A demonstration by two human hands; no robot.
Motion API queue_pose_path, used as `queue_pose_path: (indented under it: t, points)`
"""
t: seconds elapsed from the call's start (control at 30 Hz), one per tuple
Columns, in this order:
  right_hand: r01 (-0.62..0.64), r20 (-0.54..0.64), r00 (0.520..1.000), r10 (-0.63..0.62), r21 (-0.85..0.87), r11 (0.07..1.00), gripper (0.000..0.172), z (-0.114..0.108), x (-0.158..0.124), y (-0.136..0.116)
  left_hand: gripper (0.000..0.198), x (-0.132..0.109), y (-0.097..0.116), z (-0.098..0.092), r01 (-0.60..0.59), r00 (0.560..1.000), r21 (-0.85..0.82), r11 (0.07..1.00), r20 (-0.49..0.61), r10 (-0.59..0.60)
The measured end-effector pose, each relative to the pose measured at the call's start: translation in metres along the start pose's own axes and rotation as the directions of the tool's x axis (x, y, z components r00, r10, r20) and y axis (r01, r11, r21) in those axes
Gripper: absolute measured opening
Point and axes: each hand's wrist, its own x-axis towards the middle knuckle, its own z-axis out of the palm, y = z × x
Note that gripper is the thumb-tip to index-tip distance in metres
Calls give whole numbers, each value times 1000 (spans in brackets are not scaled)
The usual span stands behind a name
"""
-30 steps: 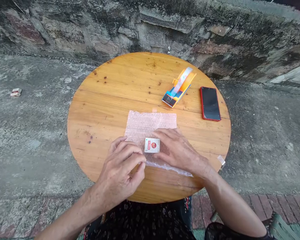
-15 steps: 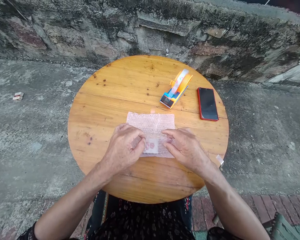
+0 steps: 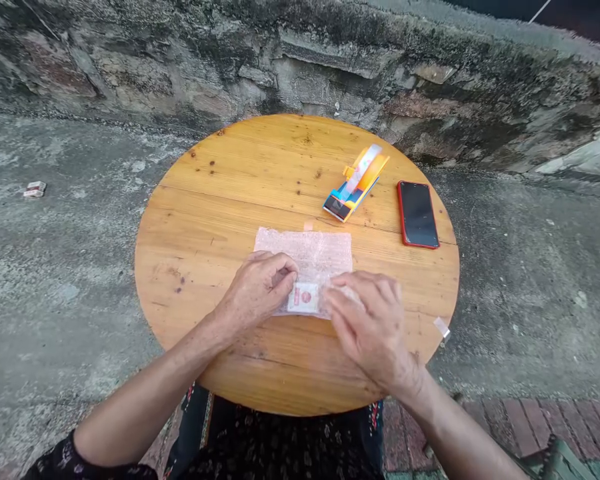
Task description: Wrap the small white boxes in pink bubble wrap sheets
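Note:
A sheet of pinkish clear bubble wrap (image 3: pixel 305 252) lies on the round wooden table in front of me. Near its front edge sits a small white packet with red print (image 3: pixel 304 298). My left hand (image 3: pixel 263 283) is at the packet's left, thumb and forefinger closed in a pinch on the wrap. On the other side, my right hand (image 3: pixel 367 320) is smeared by motion, its fingers bent onto a raised fold of the wrap at the packet's right. Its fingertips are partly hidden.
A yellow and blue tape dispenser (image 3: pixel 357 183) stands beyond the wrap. Right of it lies a phone in a red case (image 3: pixel 419 215). A strip of tape (image 3: pixel 441 327) hangs on the right edge of the table (image 3: pixel 220 200). A stone wall (image 3: pixel 325 67) rises behind.
My right hand has moved nearer to me and turned, with the wrap's right side lifting. The packet shows more plainly. My left hand has shifted slightly right.

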Motion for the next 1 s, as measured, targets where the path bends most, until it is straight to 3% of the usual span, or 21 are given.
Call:
queue_pose_path:
  t: [0.13,0.37,0.43,0.5,0.57,0.63,0.67,0.7,0.8,0.9,1.0]
  points:
    - [150,144,977,-157,58,987,26,8,-8,-14,14,0,-3,2,-39,999,29,999,-15,40]
    - [152,281,951,-131,-51,987,30,17,-7,-16,14,5,-3,2,-73,997,85,994,-14,74]
    - [163,301,945,-132,-83,983,32,17,-7,-17,13,-1,-2,-3,-87,990,125,988,-99,99]
    - [167,319,940,-123,-116,979,32,17,-7,-18,21,-17,0,-10,-50,962,154,987,-259,89]
    - [174,342,933,-116,-144,974,33,17,-6,-18,21,-44,3,-15,72,909,84,994,-415,-31]
    - [186,363,925,-116,-163,969,34,16,-4,-19,17,-78,7,-16,244,881,-126,962,-386,-274]
    - [191,372,921,-117,-169,967,34,16,-3,-19,17,-94,8,-14,329,867,-279,902,-289,-406]
    - [194,377,919,-116,-174,965,34,15,-1,-19,20,-107,10,-11,437,836,-446,781,-118,-536]
    - [197,375,920,-115,-188,962,36,14,2,-21,35,-126,15,-1,534,693,-790,302,204,-691]
    - [198,384,916,-115,-183,963,35,13,4,-23,40,-114,20,2,458,598,-888,-45,345,-723]
    - [182,393,913,-107,-159,970,34,14,5,-23,24,-91,26,0,414,558,-891,-185,409,-722]
